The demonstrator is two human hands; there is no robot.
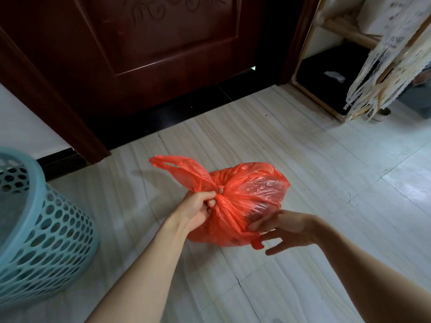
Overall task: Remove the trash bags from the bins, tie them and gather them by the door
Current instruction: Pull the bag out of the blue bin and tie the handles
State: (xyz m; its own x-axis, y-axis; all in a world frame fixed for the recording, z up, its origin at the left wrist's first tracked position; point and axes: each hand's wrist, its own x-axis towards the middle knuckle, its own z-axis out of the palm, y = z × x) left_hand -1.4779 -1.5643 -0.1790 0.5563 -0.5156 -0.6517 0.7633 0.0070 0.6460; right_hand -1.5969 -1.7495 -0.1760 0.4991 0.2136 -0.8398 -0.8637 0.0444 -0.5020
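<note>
An orange-red plastic trash bag [245, 194] hangs in the air above the tiled floor, its neck gathered and twisted. My left hand [198, 208] is shut on the twisted neck, and one bag handle loops up and to the left of it. My right hand [286, 229] pinches the other handle's end at the bag's lower right, with the remaining fingers spread. A pale blue perforated bin [39, 229] stands at the far left on the floor. The dark red wooden door [163, 50] is straight ahead, closed.
A light wooden shelf rack [326, 73] with a dark lower compartment stands right of the door. A lace cloth [384, 66] hangs over it. A small metal cup [382, 113] sits at its foot. Pale floor tiles [303, 159] stretch between me and the door.
</note>
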